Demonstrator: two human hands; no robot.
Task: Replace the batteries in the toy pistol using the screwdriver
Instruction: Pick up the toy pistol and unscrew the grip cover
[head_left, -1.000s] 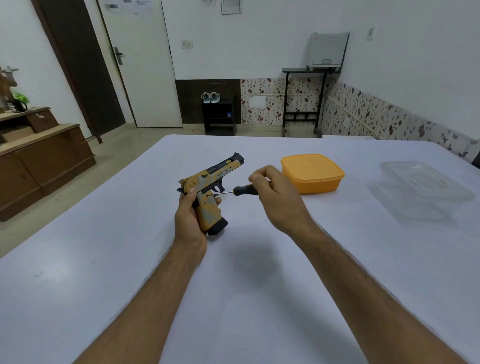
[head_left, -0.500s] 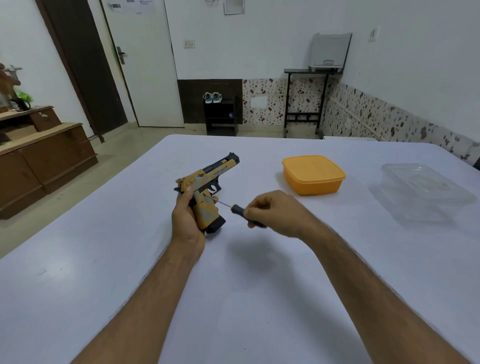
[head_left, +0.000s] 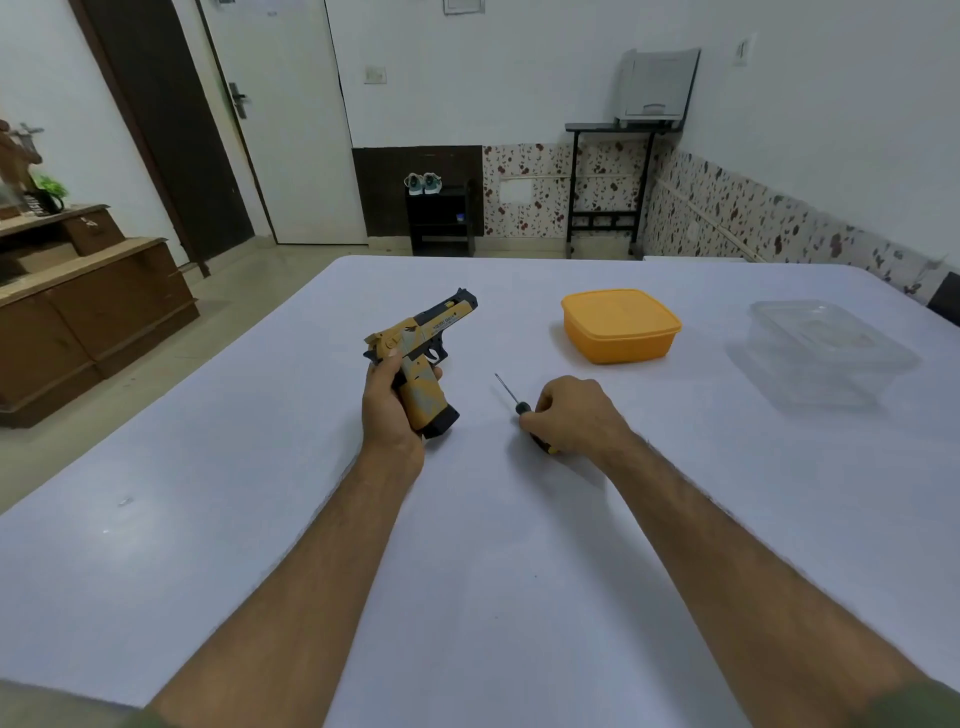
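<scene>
The left hand (head_left: 390, 402) is wrapped around the grip of the yellow and black plastic toy pistol (head_left: 422, 353). It holds the pistol upright, with the barrel pointing up and away and the black base of the grip just above the table; I think this keeps the side of the grip turned toward the person, where a battery cover could be. The right hand (head_left: 574, 415) is low at the table, beside the pistol but apart from it, with its fingers curled around the black handle of a small thin-shafted screwdriver (head_left: 519, 406). The metal tip points away, up the table, and touches nothing. It seems the tool is being laid down or only rested, so that the hand becomes free. I see no screw, cover or battery. Farther away on the white table (head_left: 260, 519) stand a closed orange plastic box (head_left: 621, 325) and, to its right, a clear plastic container (head_left: 826, 353); perhaps they hold the batteries, but I cannot tell.
</scene>
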